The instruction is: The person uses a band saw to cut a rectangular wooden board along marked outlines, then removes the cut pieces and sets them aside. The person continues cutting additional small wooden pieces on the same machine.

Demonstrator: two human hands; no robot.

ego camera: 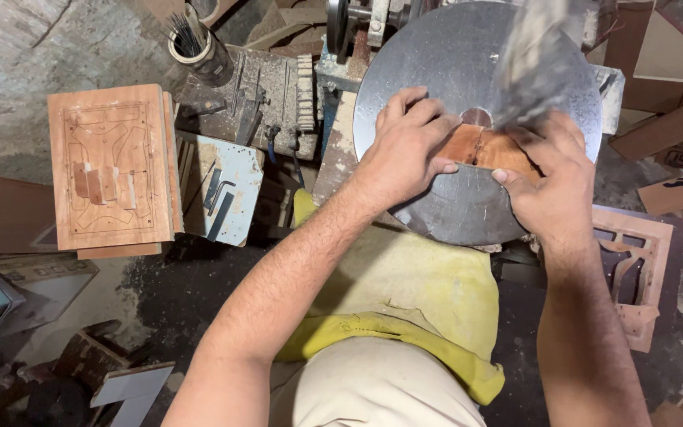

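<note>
Wood piece (490, 150), one only, small, thin and stiff, probably light, lies flat on the round metal table (468, 213) with left hand (405, 146) pressing it with spread fingers and right hand (551, 178) pinching its edge, a good place for holding.

A small flat piece of reddish-brown wood (488, 150), marked by a dark line across its middle, lies flat on the round grey metal disc (468, 209) just below the disc's centre hole.
</note>
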